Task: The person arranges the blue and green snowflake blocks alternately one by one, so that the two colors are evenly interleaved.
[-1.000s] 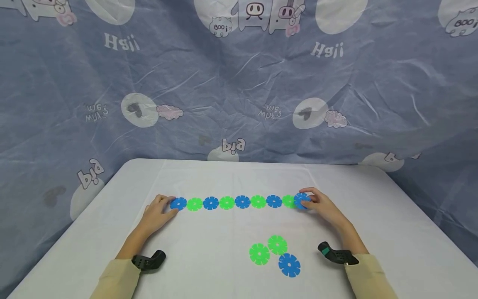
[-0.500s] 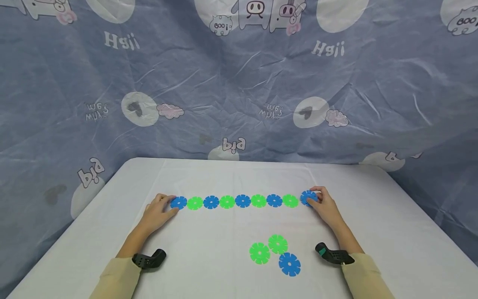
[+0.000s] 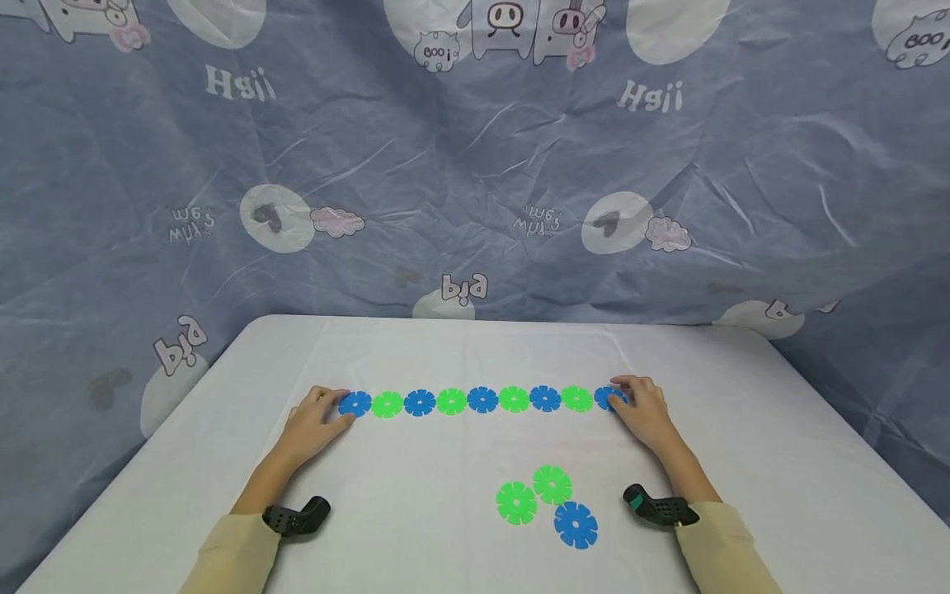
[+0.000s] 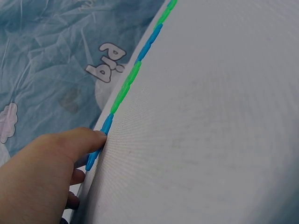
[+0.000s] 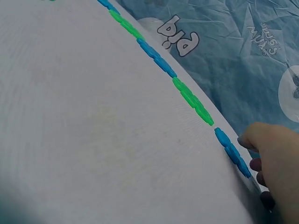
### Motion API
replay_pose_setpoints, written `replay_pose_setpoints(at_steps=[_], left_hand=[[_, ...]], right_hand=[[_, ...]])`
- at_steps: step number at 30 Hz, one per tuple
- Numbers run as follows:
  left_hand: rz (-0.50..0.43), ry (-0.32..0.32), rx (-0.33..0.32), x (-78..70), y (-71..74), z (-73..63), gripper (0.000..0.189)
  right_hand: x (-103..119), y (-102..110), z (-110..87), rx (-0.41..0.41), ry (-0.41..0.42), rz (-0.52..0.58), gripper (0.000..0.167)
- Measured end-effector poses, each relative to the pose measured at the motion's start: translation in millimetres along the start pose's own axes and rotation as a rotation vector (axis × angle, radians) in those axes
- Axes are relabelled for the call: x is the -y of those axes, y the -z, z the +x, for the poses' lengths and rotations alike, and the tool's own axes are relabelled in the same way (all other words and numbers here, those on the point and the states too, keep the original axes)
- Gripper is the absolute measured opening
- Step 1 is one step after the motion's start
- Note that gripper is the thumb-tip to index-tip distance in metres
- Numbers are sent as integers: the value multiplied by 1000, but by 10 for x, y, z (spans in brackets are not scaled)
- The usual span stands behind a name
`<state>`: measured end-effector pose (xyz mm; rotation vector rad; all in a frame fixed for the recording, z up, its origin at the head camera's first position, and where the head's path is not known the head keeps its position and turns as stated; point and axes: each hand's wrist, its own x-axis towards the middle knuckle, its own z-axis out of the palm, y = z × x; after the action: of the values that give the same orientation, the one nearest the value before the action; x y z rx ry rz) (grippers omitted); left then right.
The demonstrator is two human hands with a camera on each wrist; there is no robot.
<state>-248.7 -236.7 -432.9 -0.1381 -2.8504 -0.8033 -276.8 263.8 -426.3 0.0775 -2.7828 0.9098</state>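
Note:
A row of notched plastic snowflake discs, alternating blue and green, runs across the white table. My left hand (image 3: 308,425) holds the blue disc (image 3: 355,404) at the row's left end between thumb and fingers. At the other end my right hand (image 3: 644,412) pinches another blue disc (image 5: 232,151), whose right part the fingers hide in the head view. A thin gap separates this disc from the green disc (image 5: 192,101) beside it in the right wrist view. The other discs in the row lie edge to edge, such as the green disc (image 4: 126,87) nearest the left hand's disc.
Nearer the person lie two loose green discs (image 3: 515,503) and one loose blue disc (image 3: 576,525), close together on the white table (image 3: 416,503). A grey-blue curtain (image 3: 416,165) with cartoon prints hangs behind the table's far edge. Each wrist wears a black band (image 3: 297,517).
The right hand's blue disc has moved right, off the end green disc it overlapped, then down level with the row. The left hand and the loose discs have stayed put.

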Motion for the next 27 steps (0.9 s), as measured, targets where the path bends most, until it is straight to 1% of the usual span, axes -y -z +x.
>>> replay_pose_setpoints(at_steps=[3, 8, 20, 22, 27], left_hand=[[1, 7, 5, -12, 1, -9, 52], [-2, 7, 1, -17, 3, -13, 52], [-3, 7, -4, -4, 3, -6, 51], [-5, 8, -4, -4, 4, -7, 51], [-3, 5, -4, -3, 1, -6, 51]], right_hand=[[19, -7, -9, 5, -7, -28, 39], [26, -6, -13, 25, -4, -44, 39], [3, -24, -16, 14, 24, -55, 37], [6, -22, -17, 11, 24, -50, 37], [24, -2, -12, -27, 26, 33, 36]])
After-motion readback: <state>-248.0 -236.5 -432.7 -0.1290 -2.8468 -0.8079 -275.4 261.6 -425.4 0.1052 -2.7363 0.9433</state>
